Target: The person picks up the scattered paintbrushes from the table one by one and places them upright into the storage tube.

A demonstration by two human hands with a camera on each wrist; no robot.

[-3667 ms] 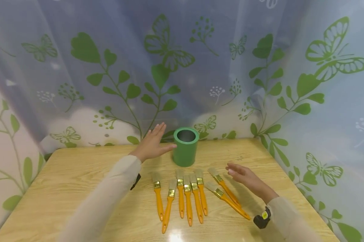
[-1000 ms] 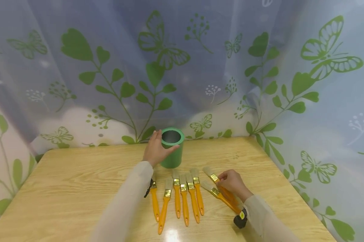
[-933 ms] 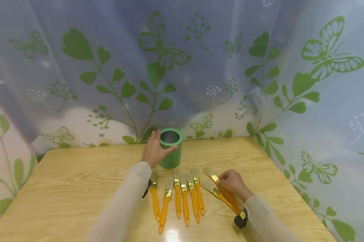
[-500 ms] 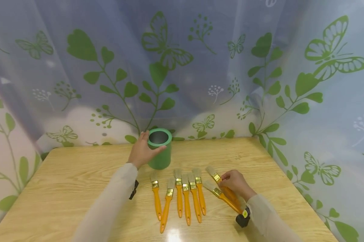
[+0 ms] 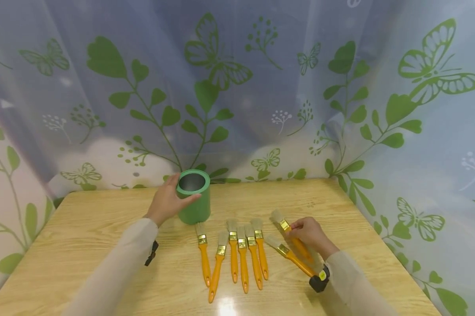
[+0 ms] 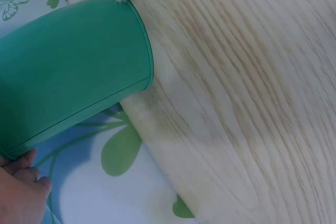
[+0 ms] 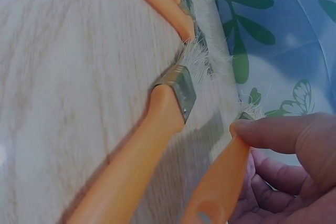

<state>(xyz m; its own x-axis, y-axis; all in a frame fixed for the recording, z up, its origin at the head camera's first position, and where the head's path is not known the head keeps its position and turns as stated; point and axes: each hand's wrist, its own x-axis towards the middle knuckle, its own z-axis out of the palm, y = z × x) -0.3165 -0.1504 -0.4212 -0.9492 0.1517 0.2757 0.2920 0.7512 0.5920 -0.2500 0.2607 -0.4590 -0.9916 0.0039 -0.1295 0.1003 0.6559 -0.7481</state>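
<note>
Both hands (image 5: 168, 203) (image 5: 311, 232) full (can (image 5: 198, 209) left, brush (image 5: 301, 249) right)

I had room to pass along the strip of surface (image 5: 241, 199) between the green can (image 5: 199, 208) and the pinched brush (image 5: 285, 225), and through a gap left of the loose brush (image 5: 298, 263). Six brushes (image 5: 243, 263) barred any low path across the middle, the left hand (image 5: 164, 204) blocked the can's left side, and the curtain (image 5: 237, 145) limited me behind.
</note>
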